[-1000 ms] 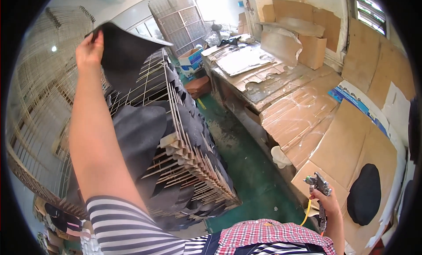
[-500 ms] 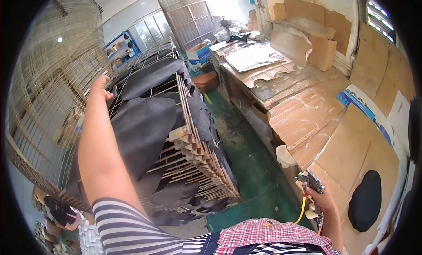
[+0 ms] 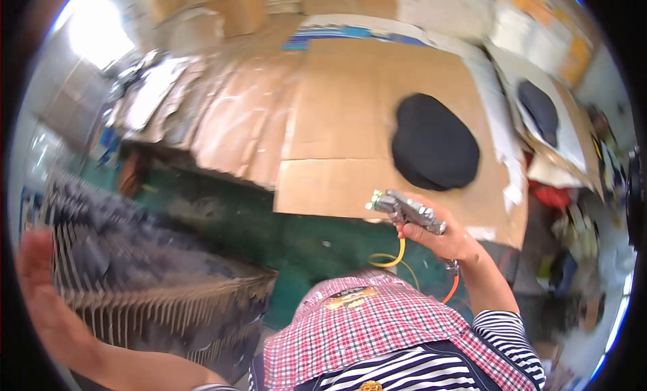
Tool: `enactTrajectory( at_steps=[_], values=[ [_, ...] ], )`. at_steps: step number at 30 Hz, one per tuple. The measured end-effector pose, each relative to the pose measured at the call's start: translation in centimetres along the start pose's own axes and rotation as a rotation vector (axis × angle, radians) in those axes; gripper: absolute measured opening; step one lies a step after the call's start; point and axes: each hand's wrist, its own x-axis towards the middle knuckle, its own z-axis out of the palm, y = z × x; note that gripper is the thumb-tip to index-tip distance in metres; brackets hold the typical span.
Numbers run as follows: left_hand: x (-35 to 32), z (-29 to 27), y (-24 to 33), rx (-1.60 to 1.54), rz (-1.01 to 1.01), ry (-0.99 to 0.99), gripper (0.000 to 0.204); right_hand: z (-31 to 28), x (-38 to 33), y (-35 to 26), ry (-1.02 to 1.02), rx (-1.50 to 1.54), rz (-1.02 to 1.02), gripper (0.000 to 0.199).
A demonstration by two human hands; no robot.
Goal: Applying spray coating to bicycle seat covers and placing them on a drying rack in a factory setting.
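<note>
Your right hand (image 3: 450, 237) has a closed grip around a silver spray gun (image 3: 406, 210), nozzle pointing left and up toward the near edge of the cardboard sheet (image 3: 350, 132) covering the worktop. A yellow hose (image 3: 389, 258) loops down from the gun in front of your checked apron (image 3: 364, 330), with an orange line (image 3: 450, 290) beside it under your wrist. The gun hangs just off the sheet's front edge, above the green floor (image 3: 317, 233), not yet over the work.

On the sheet, near and up to the right of the gun, lies a flat black rounded piece (image 3: 435, 142). A second dark piece (image 3: 539, 108) lies well apart to the right on another board.

Your left hand (image 3: 37, 290) is at the far left, against the side of a slatted drying rack (image 3: 155, 283) stacked with dark sheets. It is blurred; you cannot tell from this view whether the fingers are open or closed on anything.

To handle the gun well, I judge you should bring the nozzle squarely over the black piece before triggering, keep the wrist level, and let the hoses hang free of the cardboard's edge so they do not drag. Keep the left hand off the rack's slat tips while your eyes are on the worktop.
</note>
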Motion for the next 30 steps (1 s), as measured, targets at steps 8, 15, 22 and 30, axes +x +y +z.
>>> enactTrajectory(
  at_steps=[8,15,22,30],
  values=[
    [-5.7,30.6,11.3,-0.926,-0.807,-0.451,0.039,-14.0,-15.4,-1.1,0.653,0.028,0.063,0.046],
    [-9.8,39.5,19.7,-0.986,-0.768,-0.858,0.045,-16.7,-19.7,-2.6,0.617,0.107,0.101,0.041],
    [-11.8,43.0,21.0,-0.883,-0.702,-0.970,0.045,-17.8,-23.7,-3.1,0.800,-0.098,0.145,0.044],
    [-14.4,44.5,20.8,-0.871,-0.597,-0.969,0.040,-14.5,-20.4,-3.7,0.659,0.048,0.069,0.035]
  ],
)
